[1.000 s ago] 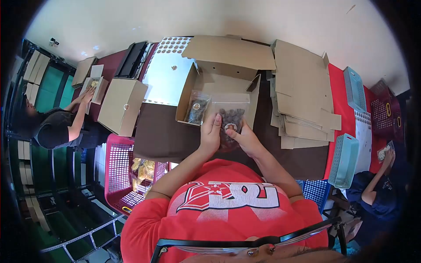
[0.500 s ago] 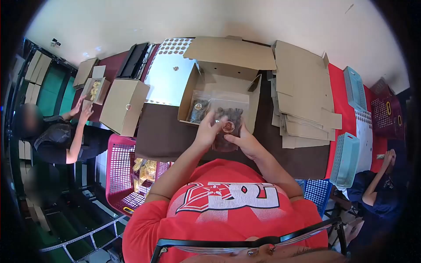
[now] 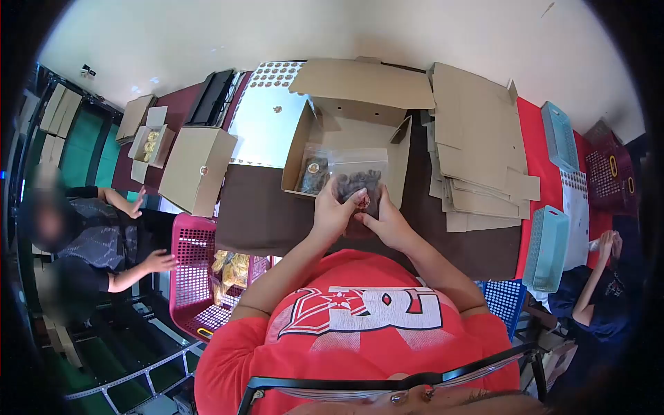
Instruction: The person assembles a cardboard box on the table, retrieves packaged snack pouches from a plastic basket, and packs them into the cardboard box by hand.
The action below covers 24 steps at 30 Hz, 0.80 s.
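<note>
Between my left hand (image 3: pixel 336 207) and my right hand (image 3: pixel 386 220) is a clear zip bag (image 3: pixel 360 181) of dark pieces, its top edge pointing away from me. Both hands grip the bag's lower part from the sides, and my left thumb partly covers its round sticker. The bag is held over the front of an open cardboard box (image 3: pixel 296 142), whose flap lies back towards the wall. A similar bag (image 3: pixel 315 174) with a round label rests inside that box on the left.
Flat cardboard pieces (image 3: pixel 477 131) are stacked at right, with teal baskets (image 3: pixel 546 249) beyond. At left are a sticker sheet (image 3: pixel 263 131), a closed carton (image 3: pixel 197 166) and a pink basket (image 3: pixel 190 259) holding yellow packets. Other people are at both sides.
My hands have shifted slightly on the bag, and my left thumb now covers more of its sticker. The person at left has drawn back from the small box, one hand now near the pink basket.
</note>
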Tool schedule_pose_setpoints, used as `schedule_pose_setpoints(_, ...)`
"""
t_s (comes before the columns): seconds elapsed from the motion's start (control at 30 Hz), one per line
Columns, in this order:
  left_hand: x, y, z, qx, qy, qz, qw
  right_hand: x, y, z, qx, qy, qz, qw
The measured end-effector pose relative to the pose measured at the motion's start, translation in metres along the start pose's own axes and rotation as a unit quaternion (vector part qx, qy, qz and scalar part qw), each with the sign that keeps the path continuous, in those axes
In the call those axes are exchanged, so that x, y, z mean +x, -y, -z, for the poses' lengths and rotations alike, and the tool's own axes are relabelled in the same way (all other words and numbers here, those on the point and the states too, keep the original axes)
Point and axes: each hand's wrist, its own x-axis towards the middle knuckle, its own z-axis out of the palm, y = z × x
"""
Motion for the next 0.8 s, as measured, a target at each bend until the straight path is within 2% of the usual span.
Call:
schedule_pose_setpoints(0.1, -0.001, 0.001, -0.005, -0.055, -0.016, 0.008, 0.998, -0.001, 0.003, -0.002, 0.033, -0.008, 0.014, 0.999)
schedule_pose_setpoints(0.23, 0.001, 0.006, -0.003, -0.051, -0.024, 0.008, 0.998, -0.002, 0.009, -0.003, 0.050, -0.004, -0.003, 0.999)
schedule_pose_setpoints(0.33, 0.001, 0.003, -0.002, -0.082, -0.016, 0.043, 0.996, -0.005, 0.001, -0.009, 0.025, -0.006, 0.007, 1.000)
schedule_pose_setpoints(0.4, 0.007, 0.009, 0.000, -0.139, -0.038, 0.076, 0.987, -0.010, -0.004, -0.019, -0.029, -0.033, -0.026, 0.999)
schedule_pose_setpoints(0.47, 0.010, 0.010, 0.007, -0.096, -0.011, 0.048, 0.994, -0.007, -0.004, -0.012, 0.002, -0.019, -0.055, 0.998)
schedule_pose_setpoints(0.53, 0.007, 0.003, 0.012, -0.064, 0.041, 0.072, 0.994, -0.003, 0.004, -0.001, 0.062, -0.022, 0.036, 0.997)
schedule_pose_setpoints(0.57, 0.005, 0.000, 0.011, -0.055, 0.056, 0.068, 0.995, -0.004, 0.007, 0.004, 0.155, -0.021, -0.029, 0.987)
schedule_pose_setpoints(0.6, 0.003, -0.002, 0.010, -0.055, 0.056, 0.069, 0.995, -0.002, 0.010, 0.004, 0.157, -0.022, -0.031, 0.987)
schedule_pose_setpoints(0.67, -0.003, -0.003, 0.006, -0.043, 0.121, 0.115, 0.985, 0.001, 0.012, 0.006, 0.236, -0.172, 0.070, 0.954)
schedule_pose_setpoints(0.7, -0.005, 0.000, 0.001, -0.055, 0.112, 0.060, 0.990, 0.002, 0.012, 0.007, 0.173, -0.214, 0.070, 0.959)
schedule_pose_setpoints(0.73, -0.006, 0.001, -0.005, -0.055, 0.113, 0.061, 0.990, 0.003, 0.012, 0.006, 0.173, -0.216, 0.069, 0.958)
schedule_pose_setpoints(0.8, -0.008, 0.003, -0.013, -0.099, 0.032, -0.060, 0.993, 0.002, 0.009, 0.004, 0.212, -0.197, 0.049, 0.956)
